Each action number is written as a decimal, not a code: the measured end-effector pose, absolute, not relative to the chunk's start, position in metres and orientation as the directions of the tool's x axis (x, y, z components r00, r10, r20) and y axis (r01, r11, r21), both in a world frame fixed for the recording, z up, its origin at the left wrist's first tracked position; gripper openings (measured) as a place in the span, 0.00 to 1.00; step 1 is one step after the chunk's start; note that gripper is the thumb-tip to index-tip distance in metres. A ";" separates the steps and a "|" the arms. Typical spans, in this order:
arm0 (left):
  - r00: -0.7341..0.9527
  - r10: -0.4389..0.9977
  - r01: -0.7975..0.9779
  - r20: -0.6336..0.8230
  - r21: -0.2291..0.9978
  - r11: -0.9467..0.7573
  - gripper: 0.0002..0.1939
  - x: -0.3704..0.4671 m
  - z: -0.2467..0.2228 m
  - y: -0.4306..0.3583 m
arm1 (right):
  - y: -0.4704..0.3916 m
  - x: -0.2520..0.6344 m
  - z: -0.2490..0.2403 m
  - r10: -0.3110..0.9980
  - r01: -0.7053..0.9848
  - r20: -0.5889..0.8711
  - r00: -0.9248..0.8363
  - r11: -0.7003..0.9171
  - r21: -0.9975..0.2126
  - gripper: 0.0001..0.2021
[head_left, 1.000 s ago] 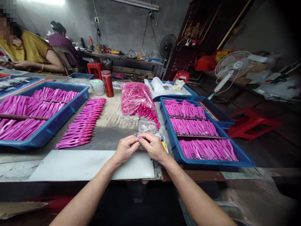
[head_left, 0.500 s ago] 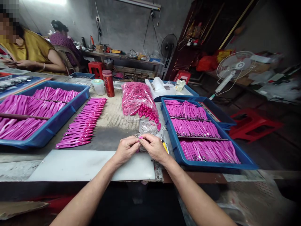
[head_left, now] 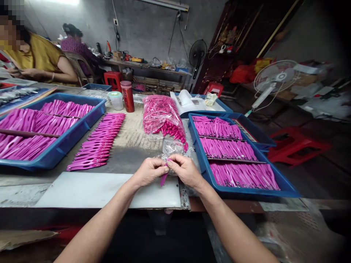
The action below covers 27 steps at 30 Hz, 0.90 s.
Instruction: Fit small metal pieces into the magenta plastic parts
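Observation:
Between my two hands is one magenta plastic piece, its lower end pointing down over the table. My left hand pinches it from the left, and my right hand pinches its upper end from the right. Just beyond my fingers lies a small clear container of metal bits. Behind that sits a clear bag of deep pink parts, some spilling out toward me. A row of magenta pieces lies side by side on the table, left of my hands.
Blue trays full of magenta pieces stand at the left and right. A white board lies at the near edge. A red tumbler and a lidded tub stand behind the row. Two people sit at the back left.
The magenta piece between my hands now shows more of its length, hanging below my fingers. My hands have shifted slightly to the right.

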State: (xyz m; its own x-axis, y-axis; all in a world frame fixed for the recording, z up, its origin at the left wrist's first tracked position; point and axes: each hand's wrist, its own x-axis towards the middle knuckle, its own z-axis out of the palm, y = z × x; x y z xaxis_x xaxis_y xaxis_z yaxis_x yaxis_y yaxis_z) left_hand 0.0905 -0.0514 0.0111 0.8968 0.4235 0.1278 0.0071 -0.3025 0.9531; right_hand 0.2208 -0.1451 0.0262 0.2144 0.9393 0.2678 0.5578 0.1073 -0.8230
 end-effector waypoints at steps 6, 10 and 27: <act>0.930 0.362 0.037 0.066 0.962 -0.272 0.16 0.087 0.018 -0.060 | -0.156 0.228 0.022 0.971 0.420 0.132 0.198 0.038 -0.907 0.12; 0.937 0.350 0.069 0.023 0.966 -0.250 0.15 0.087 0.018 -0.064 | -0.161 0.233 0.016 0.972 0.343 0.092 0.218 0.011 -0.939 0.15; 0.910 0.411 0.115 -0.047 0.983 -0.143 0.14 0.086 0.003 -0.087 | -0.170 0.218 0.017 0.940 0.570 0.188 0.286 -0.009 -0.822 0.12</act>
State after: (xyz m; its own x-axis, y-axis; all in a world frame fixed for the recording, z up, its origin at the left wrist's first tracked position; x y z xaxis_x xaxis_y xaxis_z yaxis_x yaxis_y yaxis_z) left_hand 0.0860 -0.0872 0.0034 0.9104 0.4111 -0.0466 0.1151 -0.1433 0.9830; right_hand 0.2177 -0.1704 0.0175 0.2860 0.9396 0.1878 0.5697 -0.0092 -0.8218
